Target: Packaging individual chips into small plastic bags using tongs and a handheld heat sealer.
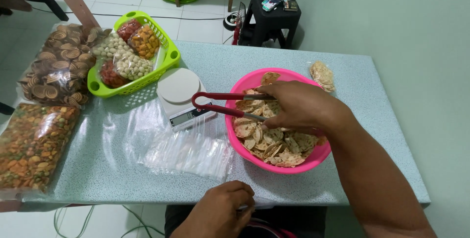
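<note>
My right hand (298, 107) is closed around red-handled tongs (223, 103) over a pink bowl (274, 164) filled with round flat crackers (274, 142). The tongs' loop end points left toward a small white kitchen scale (181, 96). My left hand (223, 211) sits at the table's near edge, fingers curled on the edge of a thin clear plastic bag; what it grips is partly hidden. A stack of clear plastic bags (188, 152) lies between the scale and my left hand.
A green basket (169, 57) of bagged snacks stands at the back left. Two large snack bags lie at far left: brown coil crackers (58, 67) and a mixed orange-green snack (32, 145). A small filled bag (322, 75) lies behind the bowl. A black stool (269, 20) stands beyond the table.
</note>
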